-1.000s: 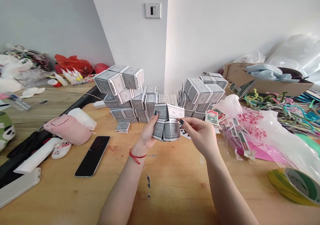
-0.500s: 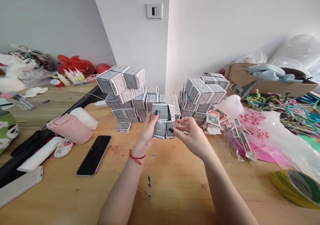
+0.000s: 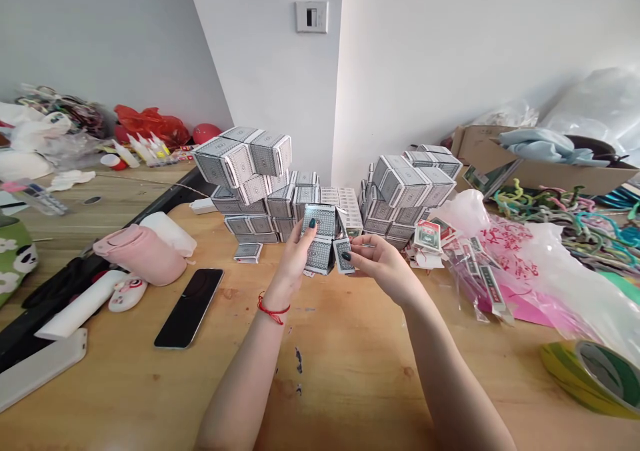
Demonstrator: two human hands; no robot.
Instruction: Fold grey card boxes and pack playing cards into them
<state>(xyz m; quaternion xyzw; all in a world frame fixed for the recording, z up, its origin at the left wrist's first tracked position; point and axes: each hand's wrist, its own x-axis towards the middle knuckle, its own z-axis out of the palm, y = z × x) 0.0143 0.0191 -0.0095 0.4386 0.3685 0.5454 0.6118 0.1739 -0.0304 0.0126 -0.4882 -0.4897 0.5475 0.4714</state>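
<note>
Card block partly hides left hand clasping it; right hand pinches a card; attachment unclear.

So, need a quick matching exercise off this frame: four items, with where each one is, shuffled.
Items
1. Block of folded grey-patterned cards
2. Black rectangular glass-faced phone
3. Round yellow-and-green tape roll
4. Soft pale-blue cloth

Places
A. Low down, near the picture's right edge
B. In the open brown cardboard box
C. Gripped by the left hand, with the right hand at its lower right corner
D. Flat on the wooden table, left of both hands

Pairs: 1-C, 2-D, 3-A, 4-B
</note>
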